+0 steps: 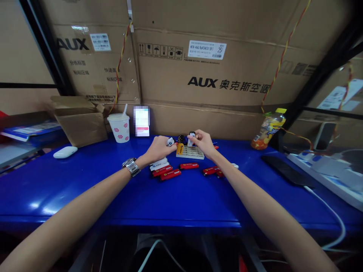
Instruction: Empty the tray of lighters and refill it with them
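Observation:
My left hand (157,149), with a metal watch on the wrist, is closed around a white lighter (170,142) at the left end of a pale gridded tray (190,154). Over the tray's right part, my right hand (205,143) pinches another white lighter (190,140) with a dark top, held upright. Whether its lower end sits in a compartment, I cannot tell. Dark-topped lighters (180,139) stand at the tray's back left. In front lie white lighters (159,164) and several red lighters (189,166), some partly behind my right forearm.
A paper cup with a straw (119,128) and a lit phone (141,121) stand at the back left, near a brown paper bag (78,121) and a white case (65,152). To the right are a drink bottle (268,130) and a dark phone (285,170) on a cable. Large cartons (241,113) rise behind.

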Available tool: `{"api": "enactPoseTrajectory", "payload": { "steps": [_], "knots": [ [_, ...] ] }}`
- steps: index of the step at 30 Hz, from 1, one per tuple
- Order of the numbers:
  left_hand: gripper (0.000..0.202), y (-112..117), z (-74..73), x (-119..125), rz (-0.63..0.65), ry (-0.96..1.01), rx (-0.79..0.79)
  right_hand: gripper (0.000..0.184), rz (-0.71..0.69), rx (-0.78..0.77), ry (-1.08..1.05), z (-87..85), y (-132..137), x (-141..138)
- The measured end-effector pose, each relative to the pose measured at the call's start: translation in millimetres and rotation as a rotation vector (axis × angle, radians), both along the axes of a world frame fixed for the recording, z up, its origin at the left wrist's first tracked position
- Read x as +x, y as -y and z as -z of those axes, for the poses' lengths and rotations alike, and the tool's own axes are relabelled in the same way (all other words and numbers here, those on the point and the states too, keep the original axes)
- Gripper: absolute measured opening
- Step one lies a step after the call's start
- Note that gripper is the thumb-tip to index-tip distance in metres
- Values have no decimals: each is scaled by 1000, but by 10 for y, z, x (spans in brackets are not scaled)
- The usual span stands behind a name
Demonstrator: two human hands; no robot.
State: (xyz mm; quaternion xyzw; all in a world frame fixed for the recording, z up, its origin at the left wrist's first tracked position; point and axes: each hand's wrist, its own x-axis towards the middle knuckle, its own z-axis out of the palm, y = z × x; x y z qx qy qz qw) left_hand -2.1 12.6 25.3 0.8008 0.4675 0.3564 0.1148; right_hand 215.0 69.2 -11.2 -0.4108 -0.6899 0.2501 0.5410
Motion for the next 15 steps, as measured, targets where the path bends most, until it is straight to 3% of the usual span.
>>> {"api": "enactPoseTrajectory", "payload": {
  "steps": [6,15],
  "knots": [
    [30,-3,12,-2,10,-19,-5,32,14,-65,206,59,-71,34],
    [16,47,1,-2,46,-28,-16,12,16,-32,525,-62,56,-74]
  ]
}}
